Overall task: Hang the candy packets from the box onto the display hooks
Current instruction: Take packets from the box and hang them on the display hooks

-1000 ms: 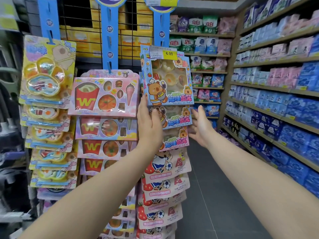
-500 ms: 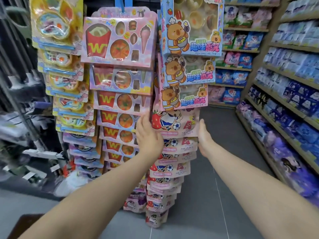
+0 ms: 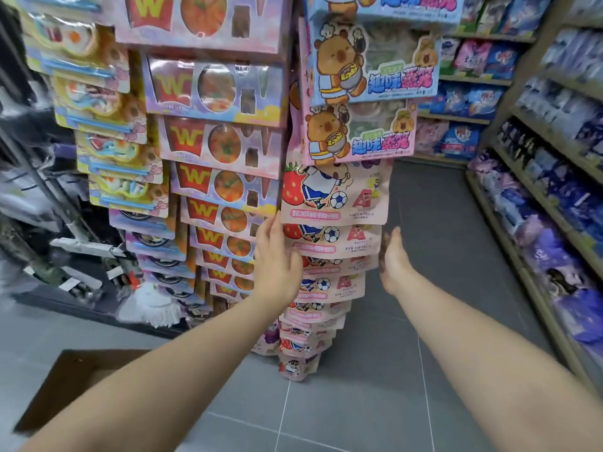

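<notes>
Both hands flank the column of pink strawberry-and-football candy pouches, probably to square them on their hooks. The left hand, fingers spread, rests against the pouch edges; the right hand hovers apart, empty. The brown cardboard box (contents hidden) sits on the floor's near left.

The display hooks are hiding behind the hanging packets, so none is showing. The top edge of the frame is cutting off the uppermost W boxes and capybara boxes. The left hand is covering part of the pink pouches, and its fingers are hiding behind them. The right hand is blurring at its fingertips. At lower left, the forearm and frame edge are cropping the cardboard box, concealing its contents. Shelf goods at right are smearing, unreadable.
</notes>
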